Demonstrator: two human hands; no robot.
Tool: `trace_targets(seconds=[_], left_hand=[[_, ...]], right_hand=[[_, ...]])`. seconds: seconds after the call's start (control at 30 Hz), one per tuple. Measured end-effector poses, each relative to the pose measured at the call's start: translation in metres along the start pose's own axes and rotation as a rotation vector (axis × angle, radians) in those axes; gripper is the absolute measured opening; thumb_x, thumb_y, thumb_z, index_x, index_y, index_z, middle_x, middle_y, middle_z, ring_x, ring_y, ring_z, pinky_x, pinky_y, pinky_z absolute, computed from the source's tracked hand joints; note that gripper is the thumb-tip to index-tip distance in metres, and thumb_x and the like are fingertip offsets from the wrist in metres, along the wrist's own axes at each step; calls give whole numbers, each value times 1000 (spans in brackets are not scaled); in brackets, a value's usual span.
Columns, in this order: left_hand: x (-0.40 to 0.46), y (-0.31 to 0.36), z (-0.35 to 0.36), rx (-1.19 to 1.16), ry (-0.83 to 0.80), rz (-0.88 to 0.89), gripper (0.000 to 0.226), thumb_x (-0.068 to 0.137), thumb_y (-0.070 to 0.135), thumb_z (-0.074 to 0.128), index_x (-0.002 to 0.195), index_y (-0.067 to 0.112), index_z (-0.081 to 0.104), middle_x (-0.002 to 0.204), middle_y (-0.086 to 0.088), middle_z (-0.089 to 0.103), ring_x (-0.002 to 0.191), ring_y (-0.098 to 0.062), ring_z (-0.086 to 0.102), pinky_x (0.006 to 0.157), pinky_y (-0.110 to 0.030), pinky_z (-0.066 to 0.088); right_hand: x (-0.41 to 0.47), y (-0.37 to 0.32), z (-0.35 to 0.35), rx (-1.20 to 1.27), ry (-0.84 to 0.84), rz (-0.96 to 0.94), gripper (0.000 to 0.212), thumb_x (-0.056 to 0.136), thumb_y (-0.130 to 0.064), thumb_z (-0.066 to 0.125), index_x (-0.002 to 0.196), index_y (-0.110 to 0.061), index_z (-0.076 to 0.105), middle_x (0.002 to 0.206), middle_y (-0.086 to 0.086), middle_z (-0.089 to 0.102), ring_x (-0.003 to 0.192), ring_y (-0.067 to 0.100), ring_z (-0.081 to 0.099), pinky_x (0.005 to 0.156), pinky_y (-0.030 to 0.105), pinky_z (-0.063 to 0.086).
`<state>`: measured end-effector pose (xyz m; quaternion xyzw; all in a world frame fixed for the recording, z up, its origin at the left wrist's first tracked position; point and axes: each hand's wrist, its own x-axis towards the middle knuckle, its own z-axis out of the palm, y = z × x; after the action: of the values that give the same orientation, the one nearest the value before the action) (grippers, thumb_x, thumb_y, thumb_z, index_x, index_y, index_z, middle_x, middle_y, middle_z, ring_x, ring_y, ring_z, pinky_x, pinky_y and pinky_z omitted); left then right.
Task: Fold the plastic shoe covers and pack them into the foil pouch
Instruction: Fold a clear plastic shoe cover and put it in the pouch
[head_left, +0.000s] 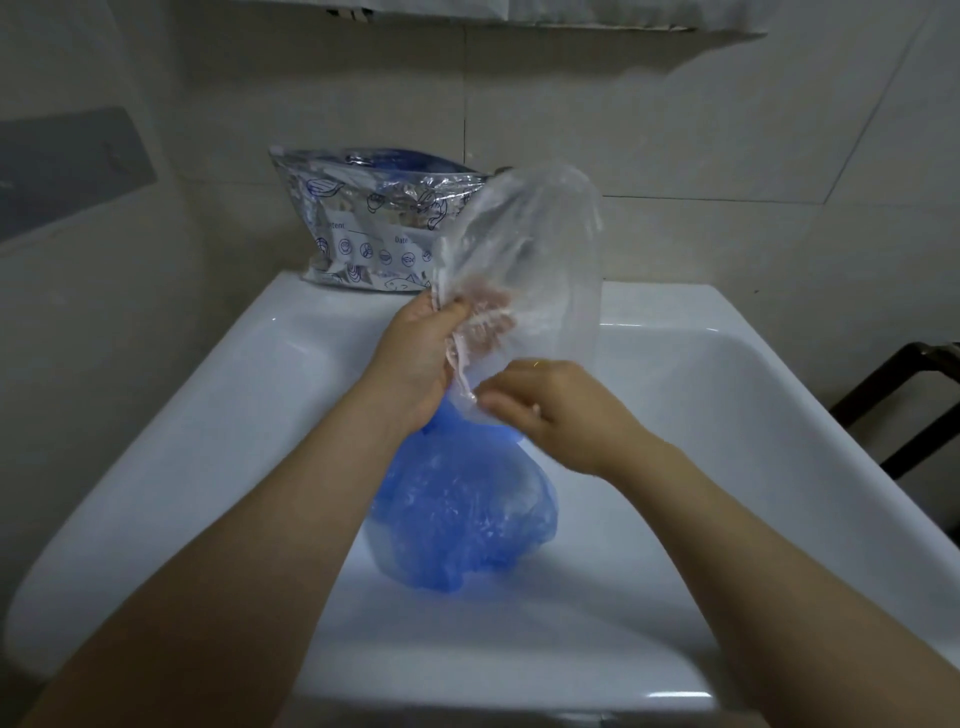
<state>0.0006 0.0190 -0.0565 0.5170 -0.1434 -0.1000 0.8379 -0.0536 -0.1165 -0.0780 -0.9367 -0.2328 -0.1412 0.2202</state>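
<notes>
Head view: we are holding a clear shoe cover (524, 270) upright over the white sink (218, 415), our left hand (415, 358) keeping its grip clamped on the gathered elastic edge while our right hand (550, 410) is pinching the cover's near corner between thumb and fingers. Just below our hands, blue shoe covers (462, 519) are lying bunched in a heap in the basin. Far behind them, the foil pouch (363, 228) is standing open on the sink's back ledge against the tiled wall (675, 130), with something blue showing at its mouth.
</notes>
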Motion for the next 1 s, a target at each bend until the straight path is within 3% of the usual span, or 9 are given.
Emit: trace_targets(seconds=[0.1, 0.17, 0.27, 0.37, 0.47, 0.63, 0.77, 0.9, 1.0], left_hand=[[4, 1, -5, -36, 63, 3, 26, 97, 0, 35, 102, 8, 59, 84, -2, 72, 71, -15, 69, 74, -30, 55], [6, 2, -7, -80, 81, 10, 26, 96, -1, 36, 106, 8, 58, 89, -5, 70, 73, -16, 70, 77, -30, 55], [4, 5, -5, -129, 52, 27, 26, 96, -2, 35, 101, 8, 58, 81, -4, 72, 72, -17, 69, 76, -30, 55], [2, 6, -2, -165, 17, 31, 25, 95, 0, 36, 100, 7, 59, 79, -3, 72, 75, -17, 69, 79, -31, 54], [2, 5, -5, -127, 6, -52, 26, 81, 19, 55, 106, 11, 61, 90, -4, 69, 93, -20, 64, 93, -38, 46], [-5, -9, -1, 304, -23, -294, 34, 84, 45, 59, 108, 20, 59, 87, 0, 70, 86, -18, 66, 82, -33, 50], [-9, -16, 5, 391, 25, -297, 15, 93, 21, 56, 102, 9, 59, 89, -10, 70, 68, -17, 71, 63, -21, 56], [-8, -12, 5, 259, 19, -251, 6, 92, 7, 53, 93, 6, 60, 83, -9, 68, 61, -16, 69, 58, -19, 56], [-6, -10, 2, 246, 10, -271, 12, 94, 5, 47, 99, 6, 58, 75, -9, 70, 61, -17, 70, 56, -19, 56]], right_hand=[[2, 10, -5, 52, 536, 113, 21, 85, -25, 59, 98, -10, 64, 100, 7, 58, 93, 22, 55, 79, 18, 36], [4, 12, -7, 162, 704, 401, 41, 81, -25, 69, 116, -12, 52, 121, 4, 44, 110, 21, 46, 92, 20, 33], [4, 15, -12, 799, 431, 821, 61, 80, -36, 70, 130, -12, 44, 134, 5, 45, 116, 20, 49, 99, 36, 43], [2, 11, -8, 1247, 116, 909, 24, 85, -27, 64, 99, -8, 62, 96, 7, 66, 82, 18, 62, 73, 28, 53], [6, 13, -4, 1323, 272, 836, 13, 90, -12, 57, 79, -9, 63, 69, 1, 63, 58, 9, 54, 48, 16, 44], [6, 16, -10, 1391, 474, 821, 14, 89, -4, 56, 76, -6, 60, 60, 1, 60, 49, 7, 56, 49, 16, 48], [4, 13, -13, 1298, 364, 802, 15, 90, -6, 54, 76, -7, 60, 62, 1, 60, 51, 9, 58, 50, 18, 49], [1, 19, -20, 930, 252, 839, 15, 88, -12, 54, 74, -13, 59, 60, 2, 50, 45, 10, 38, 38, 15, 27], [2, 26, -25, 1155, 268, 858, 15, 89, -7, 48, 81, -12, 60, 44, -2, 42, 37, 7, 29, 35, 14, 17]])
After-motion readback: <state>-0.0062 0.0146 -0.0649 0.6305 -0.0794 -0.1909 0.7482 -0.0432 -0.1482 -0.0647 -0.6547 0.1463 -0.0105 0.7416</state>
